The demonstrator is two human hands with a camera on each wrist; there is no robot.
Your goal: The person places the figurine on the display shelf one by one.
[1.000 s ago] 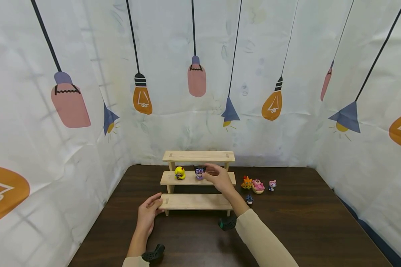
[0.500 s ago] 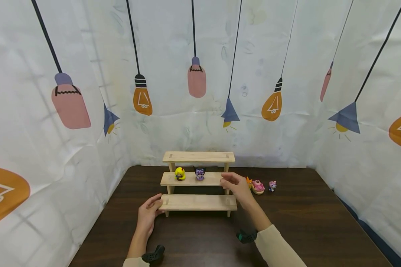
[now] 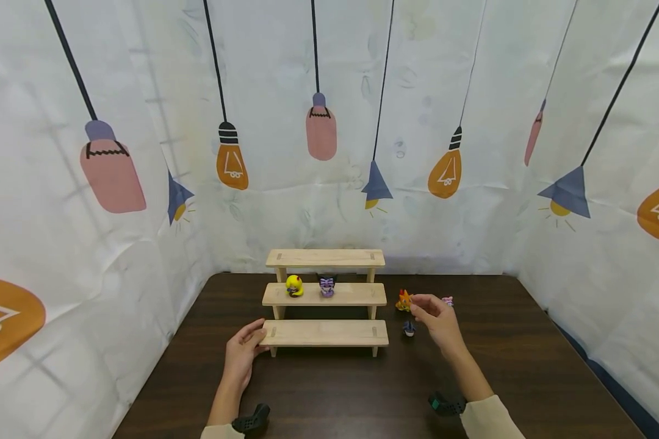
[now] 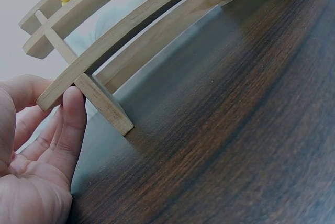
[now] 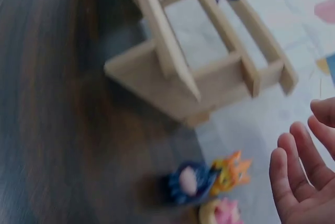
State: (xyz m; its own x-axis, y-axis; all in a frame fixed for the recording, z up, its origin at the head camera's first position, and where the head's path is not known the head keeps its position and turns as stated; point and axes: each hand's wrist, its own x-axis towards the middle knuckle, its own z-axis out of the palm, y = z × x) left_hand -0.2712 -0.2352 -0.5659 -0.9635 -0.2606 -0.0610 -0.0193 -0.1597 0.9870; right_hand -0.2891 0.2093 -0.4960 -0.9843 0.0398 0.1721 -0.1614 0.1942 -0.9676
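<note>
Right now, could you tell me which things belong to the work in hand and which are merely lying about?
In the work:
- wooden stepped shelf, steadied by the left hand
- yellow figurine and purple figurine on its middle step
- orange figurine, blue figurine, pink figurine, nearest the right hand

Lying about:
- lamp-print backdrop

A dark brown wooden table (image 3: 527, 366) fills the near ground. A white fabric backdrop (image 3: 285, 207) closes it in on the left, far and right sides, printed with hanging lamps: a pink bulb (image 3: 321, 131), an orange bulb (image 3: 232, 164) and a blue cone lamp (image 3: 376, 183).
</note>
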